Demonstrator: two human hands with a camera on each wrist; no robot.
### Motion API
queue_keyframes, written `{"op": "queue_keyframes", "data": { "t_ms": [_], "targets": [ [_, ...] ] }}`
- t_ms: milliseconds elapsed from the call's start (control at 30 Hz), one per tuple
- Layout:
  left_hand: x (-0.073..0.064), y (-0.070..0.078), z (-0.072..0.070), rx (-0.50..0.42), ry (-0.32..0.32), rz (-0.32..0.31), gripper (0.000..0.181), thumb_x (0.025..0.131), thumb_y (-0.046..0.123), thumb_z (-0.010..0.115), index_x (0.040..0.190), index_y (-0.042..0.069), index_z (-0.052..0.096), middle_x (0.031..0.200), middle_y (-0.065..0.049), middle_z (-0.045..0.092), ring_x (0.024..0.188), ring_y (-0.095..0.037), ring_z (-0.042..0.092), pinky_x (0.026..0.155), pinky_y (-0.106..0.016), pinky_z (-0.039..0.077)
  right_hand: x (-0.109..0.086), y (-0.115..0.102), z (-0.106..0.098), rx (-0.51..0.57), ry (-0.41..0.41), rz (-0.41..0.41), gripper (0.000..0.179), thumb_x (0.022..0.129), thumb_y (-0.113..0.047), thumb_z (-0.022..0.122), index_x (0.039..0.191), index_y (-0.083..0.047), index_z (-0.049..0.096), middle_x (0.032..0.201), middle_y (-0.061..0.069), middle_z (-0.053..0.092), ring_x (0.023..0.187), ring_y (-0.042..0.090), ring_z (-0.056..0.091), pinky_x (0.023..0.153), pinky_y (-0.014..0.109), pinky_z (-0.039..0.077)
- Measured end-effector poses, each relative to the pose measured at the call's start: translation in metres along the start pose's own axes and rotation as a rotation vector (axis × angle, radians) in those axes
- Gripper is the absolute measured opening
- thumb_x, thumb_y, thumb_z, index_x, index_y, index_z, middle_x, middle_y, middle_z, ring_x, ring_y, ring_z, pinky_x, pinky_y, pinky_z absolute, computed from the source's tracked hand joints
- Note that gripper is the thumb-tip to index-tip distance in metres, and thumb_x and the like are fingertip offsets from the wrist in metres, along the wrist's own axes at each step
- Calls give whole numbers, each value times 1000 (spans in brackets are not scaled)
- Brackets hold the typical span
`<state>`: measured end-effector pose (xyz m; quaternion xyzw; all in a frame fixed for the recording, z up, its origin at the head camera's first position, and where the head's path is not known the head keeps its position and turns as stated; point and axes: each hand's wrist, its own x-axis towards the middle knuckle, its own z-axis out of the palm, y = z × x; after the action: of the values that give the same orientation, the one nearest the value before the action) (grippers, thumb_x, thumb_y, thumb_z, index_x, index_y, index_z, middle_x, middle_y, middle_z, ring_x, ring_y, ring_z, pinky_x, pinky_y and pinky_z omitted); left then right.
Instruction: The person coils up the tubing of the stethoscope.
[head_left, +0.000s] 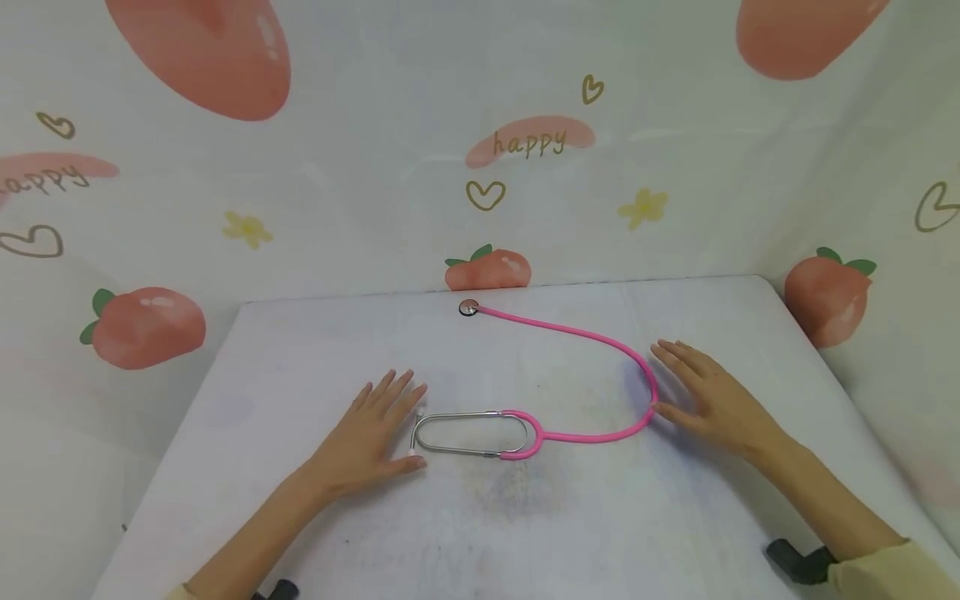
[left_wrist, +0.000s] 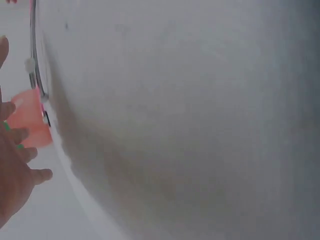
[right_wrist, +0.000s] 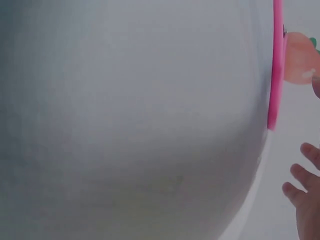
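Observation:
A stethoscope with pink tubing [head_left: 592, 437] lies on the white table, its tube curving round to the right. Its round chestpiece [head_left: 468, 307] is near the table's back edge, and its metal ear tubes [head_left: 457, 415] point left. My left hand [head_left: 363, 442] is spread beside the earpieces, fingers straight and thumb apart, holding nothing. On the other side, my right hand [head_left: 716, 404] has its fingers extended by the outer bend of the tube, thumb tip right at the pink tubing. In the right wrist view a stretch of pink tube [right_wrist: 276, 70] shows beyond the table surface.
The white table [head_left: 360, 533] stands against a pale backdrop [head_left: 360, 192] printed with peaches, hearts, flowers and the word happy. Dark pieces of the wrist gear [head_left: 798, 562] show under the right forearm, with another at the left forearm.

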<state>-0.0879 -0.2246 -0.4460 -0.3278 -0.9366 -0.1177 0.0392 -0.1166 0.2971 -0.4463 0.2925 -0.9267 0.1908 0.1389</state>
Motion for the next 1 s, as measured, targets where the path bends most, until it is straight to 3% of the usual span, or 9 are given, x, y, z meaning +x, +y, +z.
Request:
{"op": "queue_keyframes", "data": {
  "t_ms": [67,133,233,300,467,733,1000],
  "targets": [
    [2,2,4,-16,5,29,94,86,71,57,157,16,30,160,-17,28,147,-42,23,114,-63,22,1,-4,1,-4,-1,-8,90,70,-24,89,148,-10,46,146,13,48,132,36,46,104,48,45],
    [5,4,8,-36,5,53,93,86,73,56,156,17,31,160,-15,29,147,-40,23,115,-62,22,1,-8,2,2,2,-23,89,69,-23,89,146,-10,48,145,11,50,130,32,48,105,35,45],
    [8,8,11,-100,2,75,91,87,70,58,156,18,32,160,-13,30,148,-38,23,116,-59,22,1,-12,6,34,13,-56,86,69,-20,89,144,-9,51,142,10,52,126,29,51,110,12,27],
    [11,11,12,-157,-1,81,89,87,67,62,156,19,32,160,-12,31,148,-37,24,117,-57,22,2,-15,7,63,19,-74,84,69,-18,89,144,-9,52,140,9,54,123,28,53,108,5,18],
    [19,18,14,-272,6,85,89,85,59,70,155,20,33,158,-9,34,147,-35,27,119,-51,20,3,-23,11,97,35,-105,80,68,-19,88,141,-11,55,134,6,57,118,24,56,107,4,20],
    [34,21,20,-305,29,151,87,81,51,79,151,16,41,152,-8,43,145,-36,31,117,-53,23,4,-37,14,158,6,-125,75,70,-18,88,138,-12,57,133,1,58,119,20,55,107,7,26],
    [40,23,27,-324,9,175,85,78,48,82,148,13,46,150,-5,47,144,-35,34,117,-53,25,8,-45,21,280,-64,-107,68,75,-13,86,137,-10,57,117,-2,64,93,9,63,79,26,55]
  ]
}}
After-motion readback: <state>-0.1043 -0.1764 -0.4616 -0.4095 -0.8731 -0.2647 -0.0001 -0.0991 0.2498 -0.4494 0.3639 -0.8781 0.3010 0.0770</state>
